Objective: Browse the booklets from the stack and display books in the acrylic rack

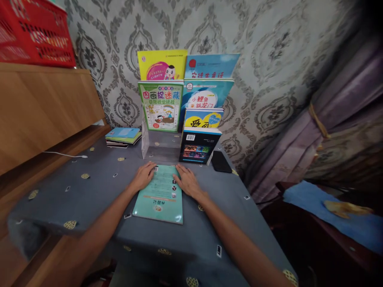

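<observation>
On the grey patterned tabletop (98,195), the unclenched left hand (145,175) and right hand (187,180) touch opposite sides of the flat, teal, rectangular paperback (163,183) between them, seemingly steadying it.

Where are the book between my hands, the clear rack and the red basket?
Book (160,191): head view, middle of its upward-facing cover.
Clear rack (163,152): head view, bare lower left part.
Red basket (44,16): head view, upper side wall.

A book (160,195) lay on the table (98,187) between left hand (145,175) and right hand (188,182); behind it stood a rack (145,145) of upright books (161,107), flanked left by a booklet stack (123,135), right by a phone (222,162).
</observation>
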`<control>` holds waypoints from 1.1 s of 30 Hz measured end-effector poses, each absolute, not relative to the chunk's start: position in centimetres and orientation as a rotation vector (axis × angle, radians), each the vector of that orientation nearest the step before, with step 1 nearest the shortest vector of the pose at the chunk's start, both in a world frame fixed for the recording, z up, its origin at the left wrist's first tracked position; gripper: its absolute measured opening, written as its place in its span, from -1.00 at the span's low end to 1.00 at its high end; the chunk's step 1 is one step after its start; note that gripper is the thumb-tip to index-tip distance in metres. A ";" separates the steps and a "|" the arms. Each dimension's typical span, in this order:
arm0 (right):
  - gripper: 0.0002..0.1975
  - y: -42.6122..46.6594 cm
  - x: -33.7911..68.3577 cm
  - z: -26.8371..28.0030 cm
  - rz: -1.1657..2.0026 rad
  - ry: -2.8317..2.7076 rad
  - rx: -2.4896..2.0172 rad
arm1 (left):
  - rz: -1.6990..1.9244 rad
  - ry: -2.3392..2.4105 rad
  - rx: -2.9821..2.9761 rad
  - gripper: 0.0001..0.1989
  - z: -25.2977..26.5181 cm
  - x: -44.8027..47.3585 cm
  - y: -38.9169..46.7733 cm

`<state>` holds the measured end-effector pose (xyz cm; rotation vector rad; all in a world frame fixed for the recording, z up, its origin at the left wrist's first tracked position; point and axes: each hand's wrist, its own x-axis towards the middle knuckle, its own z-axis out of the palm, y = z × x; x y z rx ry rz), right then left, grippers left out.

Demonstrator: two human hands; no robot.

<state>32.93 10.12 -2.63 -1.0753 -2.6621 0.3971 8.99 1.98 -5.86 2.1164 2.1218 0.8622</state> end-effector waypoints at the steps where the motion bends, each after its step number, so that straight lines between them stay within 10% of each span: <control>1: -0.44 10.1 32.9 -2.6 0.399 -2.662 -1.079 | 0.867 2.120 2.114 -0.57 -5.9 9.0 2.0; 33: -0.43 11.0 32.7 -4.1 0.374 -2.660 -1.046 | 0.442 1.679 2.491 -0.55 -2.9 14.3 -7.0</control>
